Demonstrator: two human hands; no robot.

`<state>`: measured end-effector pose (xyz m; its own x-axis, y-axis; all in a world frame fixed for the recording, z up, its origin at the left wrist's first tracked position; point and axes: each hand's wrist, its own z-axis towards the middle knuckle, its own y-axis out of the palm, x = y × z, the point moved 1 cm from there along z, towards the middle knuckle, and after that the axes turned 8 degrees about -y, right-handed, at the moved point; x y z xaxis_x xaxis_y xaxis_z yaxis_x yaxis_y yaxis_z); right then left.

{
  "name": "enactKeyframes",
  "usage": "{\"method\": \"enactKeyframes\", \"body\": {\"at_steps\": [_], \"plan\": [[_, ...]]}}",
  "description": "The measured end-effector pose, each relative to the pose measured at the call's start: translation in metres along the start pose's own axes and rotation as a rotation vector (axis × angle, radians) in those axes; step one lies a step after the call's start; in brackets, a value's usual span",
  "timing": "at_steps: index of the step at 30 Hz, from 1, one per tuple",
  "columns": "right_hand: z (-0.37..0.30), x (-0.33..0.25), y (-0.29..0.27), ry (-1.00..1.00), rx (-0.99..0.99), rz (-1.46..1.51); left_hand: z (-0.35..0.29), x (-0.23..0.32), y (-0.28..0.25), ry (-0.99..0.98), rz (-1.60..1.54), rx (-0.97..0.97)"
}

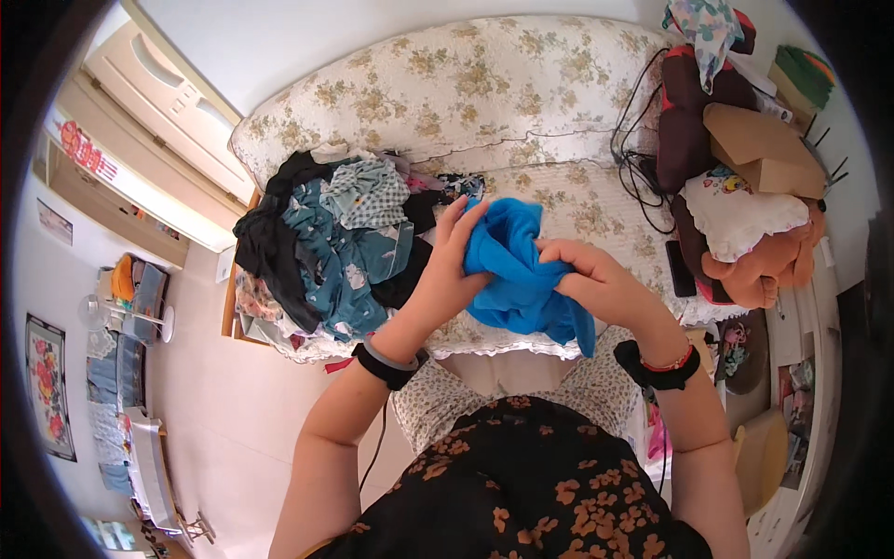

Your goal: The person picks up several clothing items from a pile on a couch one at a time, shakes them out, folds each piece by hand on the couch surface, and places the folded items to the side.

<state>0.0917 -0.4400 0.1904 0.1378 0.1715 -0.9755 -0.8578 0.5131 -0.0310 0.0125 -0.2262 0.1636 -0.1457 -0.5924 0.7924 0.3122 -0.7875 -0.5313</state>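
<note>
A bright blue piece of cloth (517,279), bunched up so that its kind does not show, hangs between my two hands above the sofa's front edge. My left hand (453,261) holds its left side, with the thumb in front and the fingers raised along the fabric. On the other side my right hand (596,278) pinches a fold between thumb and fingers. The cloth's lower end droops toward my knees. Left of my left hand lies a heap of clothes (349,242), with black, teal patterned and green checked pieces on top.
A floral quilted cover (596,196) lies over the sofa. Black cables (643,168) trail down its right side, near a dark phone (681,268). Farther right are a cardboard box (764,149), a white frilled cloth (740,219) and a brown plush toy (768,270).
</note>
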Motion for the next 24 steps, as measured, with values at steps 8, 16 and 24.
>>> {"method": "enactKeyframes", "body": {"at_steps": [8,16,24], "plan": [[-0.017,0.017,-0.021,0.057,0.047,-0.024,0.003,0.017,-0.04,0.288,0.25,-0.089],[-0.011,0.009,-0.021,-0.054,0.081,0.359,-0.015,0.033,-0.049,-0.452,-0.611,-0.449],[-0.011,0.007,-0.027,0.002,0.051,0.504,-0.013,0.011,-0.037,-0.339,-0.829,-0.311]]}}
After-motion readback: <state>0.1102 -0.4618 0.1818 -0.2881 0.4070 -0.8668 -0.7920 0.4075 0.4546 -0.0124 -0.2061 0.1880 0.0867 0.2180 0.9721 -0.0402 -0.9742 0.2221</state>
